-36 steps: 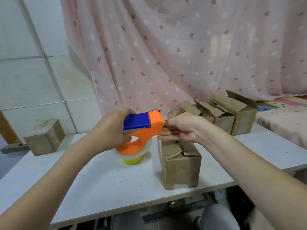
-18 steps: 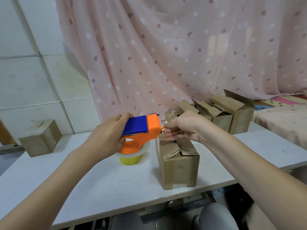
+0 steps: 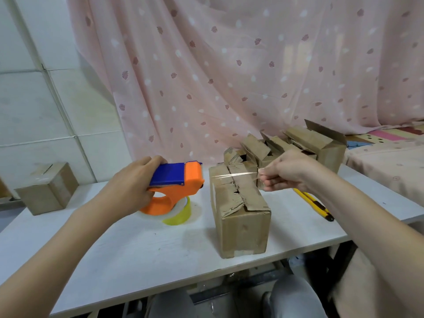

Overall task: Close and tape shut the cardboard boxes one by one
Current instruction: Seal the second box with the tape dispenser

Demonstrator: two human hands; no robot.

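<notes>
A small cardboard box [image 3: 243, 230] stands near the front edge of the white table [image 3: 128, 253], its torn top flaps folded roughly down. My left hand [image 3: 133, 182] grips an orange and blue tape dispenser [image 3: 176, 182] just left of the box. My right hand [image 3: 286, 171] pinches the free end of the clear tape [image 3: 236, 174], which stretches from the dispenser across the far end of the box top. A yellow tape roll [image 3: 177, 215] lies on the table under the dispenser.
Several open cardboard boxes [image 3: 321, 145] crowd the back right of the table. A closed box [image 3: 47, 188] sits at the far left. A yellow utility knife [image 3: 314, 204] lies right of the front box. A pink curtain [image 3: 229, 65] hangs behind.
My right hand has pulled the tape end rightward, away from the dispenser, drawing a strip across the box top. My left hand with the dispenser has stayed left of the box.
</notes>
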